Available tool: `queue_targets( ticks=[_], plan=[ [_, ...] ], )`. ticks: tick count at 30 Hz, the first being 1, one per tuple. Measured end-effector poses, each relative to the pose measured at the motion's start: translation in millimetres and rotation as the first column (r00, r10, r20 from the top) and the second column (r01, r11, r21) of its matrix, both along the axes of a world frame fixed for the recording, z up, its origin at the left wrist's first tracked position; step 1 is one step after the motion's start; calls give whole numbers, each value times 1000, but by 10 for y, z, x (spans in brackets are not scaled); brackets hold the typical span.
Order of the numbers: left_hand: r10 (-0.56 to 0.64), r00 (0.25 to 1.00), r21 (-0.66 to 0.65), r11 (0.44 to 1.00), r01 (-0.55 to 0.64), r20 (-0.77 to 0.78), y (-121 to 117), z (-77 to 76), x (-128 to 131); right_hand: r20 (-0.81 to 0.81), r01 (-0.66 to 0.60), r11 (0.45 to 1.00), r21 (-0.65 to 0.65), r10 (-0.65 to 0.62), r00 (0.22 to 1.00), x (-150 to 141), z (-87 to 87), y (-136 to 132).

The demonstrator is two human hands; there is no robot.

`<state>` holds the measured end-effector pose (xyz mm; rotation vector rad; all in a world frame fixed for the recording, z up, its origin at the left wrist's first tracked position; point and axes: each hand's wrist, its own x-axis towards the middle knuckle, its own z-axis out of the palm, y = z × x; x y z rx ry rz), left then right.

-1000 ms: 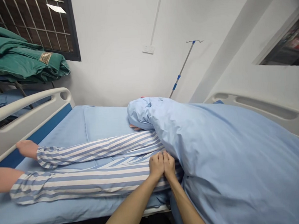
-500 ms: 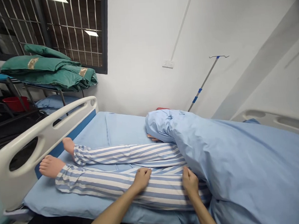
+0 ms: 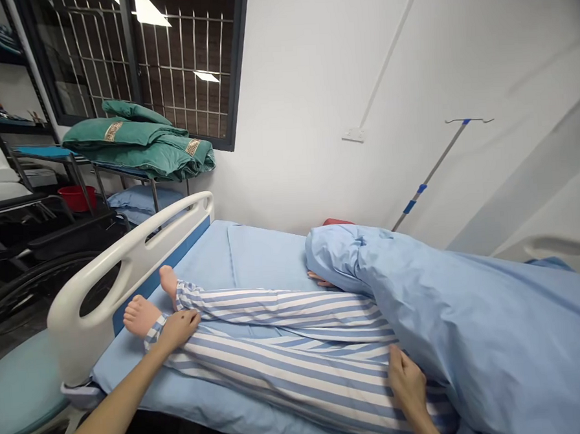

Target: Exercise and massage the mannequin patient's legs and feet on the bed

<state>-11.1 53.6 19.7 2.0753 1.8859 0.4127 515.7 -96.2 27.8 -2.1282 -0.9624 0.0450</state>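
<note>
Blue-and-white striped pajama trousers [image 3: 288,366] clothe the legs of a figure lying on the bed, perhaps a manikin. Its bare feet [image 3: 142,317] point left toward the footboard. My left hand [image 3: 179,328] lies over the nearer trouser leg just above the ankle, its fingers curled round the cloth. At the upper thigh, my right hand [image 3: 408,379] is closed on the trouser fabric, close to the quilt's edge. A light blue quilt [image 3: 475,324] hides the upper body. Part of the figure's hand [image 3: 321,279] shows from beneath the quilt.
A cream footboard [image 3: 126,251] rises at the bed's left end, with a pale green stool seat [image 3: 26,386] beside it. Folded green quilts [image 3: 140,147] lie on a rack below the barred window. Behind the bed stands an IV pole [image 3: 437,161]; a wheelchair [image 3: 53,249] is far left.
My left hand has moved left along the nearer leg, from about the knee to the ankle. My right hand stays closed at the thigh. The view has turned somewhat left.
</note>
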Motion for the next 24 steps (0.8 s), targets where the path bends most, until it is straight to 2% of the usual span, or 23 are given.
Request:
queue_targets(
  ticks=[3, 7, 9, 11, 14, 17, 20, 22, 24],
  plan=[
    [-67, 986, 40, 996, 74, -154, -28, -72, -56, 32, 5, 996, -89, -2, 999, -25, 28, 3],
    [-53, 976, 72, 995, 69, -209, -17, -153, 32, 69, -23, 984, -179, 36, 997, -96, 51, 7],
    [-64, 977, 87, 993, 83, -202, 2, -185, 39, 120, -101, 977, -187, 125, 985, -239, 40, 48],
    [-68, 979, 100, 991, 88, -192, 18, -216, 18, 172, -241, 954, -179, 272, 947, -540, 27, 149],
    [-107, 976, 136, 982, 134, -191, 24, -255, -24, 203, -459, 884, -87, 466, 861, -1348, 44, 434],
    [-137, 970, 164, 971, 171, -200, 13, -276, -48, 166, -635, 772, 34, 623, 765, -2459, 81, 806],
    [-129, 972, 168, 972, 163, -197, 8, -286, -59, 127, -726, 675, 133, 715, 688, -3527, 30, 1093],
    [-150, 969, 159, 970, 182, -195, 18, -294, -68, 85, -743, 649, 162, 741, 666, -4047, -85, 1179],
    [-173, 966, 143, 969, 203, -194, 35, -306, -76, 67, -697, 698, 164, 697, 714, -4354, -233, 1195]
  ],
)
